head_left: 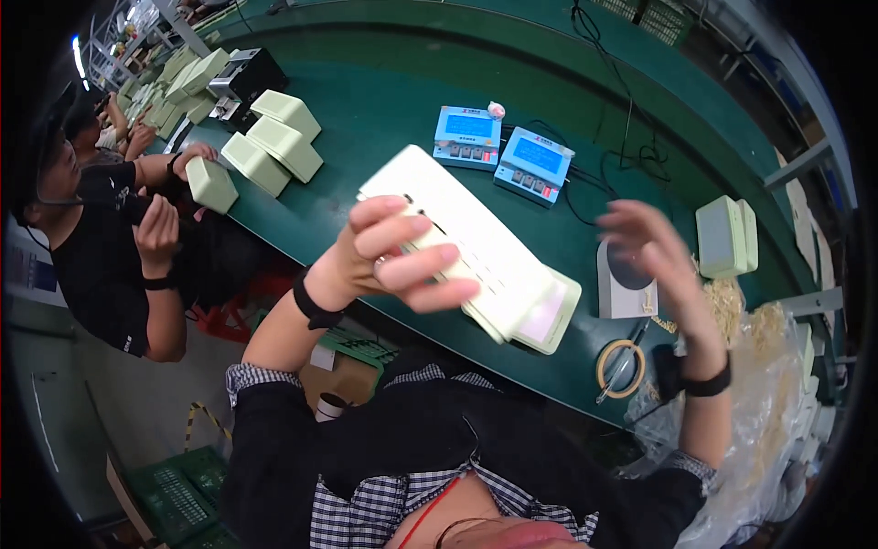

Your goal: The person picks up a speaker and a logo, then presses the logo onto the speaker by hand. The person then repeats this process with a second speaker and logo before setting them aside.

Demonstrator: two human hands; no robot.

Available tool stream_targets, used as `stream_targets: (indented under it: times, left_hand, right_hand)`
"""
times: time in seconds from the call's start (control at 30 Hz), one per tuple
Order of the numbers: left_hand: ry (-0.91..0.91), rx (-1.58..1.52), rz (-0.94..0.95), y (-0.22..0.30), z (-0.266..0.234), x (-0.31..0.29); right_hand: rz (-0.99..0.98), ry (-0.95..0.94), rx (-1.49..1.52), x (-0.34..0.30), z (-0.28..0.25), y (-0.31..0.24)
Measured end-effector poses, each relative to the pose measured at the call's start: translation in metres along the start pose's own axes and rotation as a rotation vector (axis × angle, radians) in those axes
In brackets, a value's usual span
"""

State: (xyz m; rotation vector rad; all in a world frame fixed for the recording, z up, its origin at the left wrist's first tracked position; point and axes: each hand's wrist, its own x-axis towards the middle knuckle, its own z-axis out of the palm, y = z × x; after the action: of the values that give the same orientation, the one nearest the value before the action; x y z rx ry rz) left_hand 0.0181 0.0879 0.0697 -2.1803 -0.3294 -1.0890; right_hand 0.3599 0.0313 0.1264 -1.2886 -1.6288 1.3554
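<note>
We judge cream plastic housing (476,247) rigid, light, smooth; left hand (389,256) clamps its near edge; right hand (654,256) beside housing, spread, empty.

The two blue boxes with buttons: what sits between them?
In the head view, a small pink-and-white object sits at the gap between the two blue boxes, on the green table.

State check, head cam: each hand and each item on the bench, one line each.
left hand: closed on the pale green panel, grip at its near edge
pale green panel: lifted, tilted
right hand: open, blurred, holding nothing
two blue meters: on bench, screens lit
tape roll: flat on bench
pale green housings: lying on bench beside co-worker
co-worker's hand: on one housing
</note>
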Motion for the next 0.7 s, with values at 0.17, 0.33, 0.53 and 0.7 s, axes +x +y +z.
stream_targets:
  times: [0.17, 0.33, 0.53, 0.7]
  left_hand:
    - [0.196, -0.148, 0.118, 0.013, 0.005, 0.021]
    - [0.063, -0.208, 0.133, 0.023, -0.006, 0.03]
    - [0.089, -0.298, 0.148, 0.032, -0.003, 0.039]
    - [-0.054, -0.32, 0.306, 0.029, 0.0, 0.046]
  right_hand:
    - [0.005, -0.327, 0.567, -0.004, 0.092, 0.007]
    - [0.126, -0.281, 0.555, -0.013, 0.109, -0.012]
    - [0.192, -0.181, 0.681, -0.027, 0.109, -0.015]
    - [0.129, -0.23, 0.786, -0.039, 0.105, 0.006]
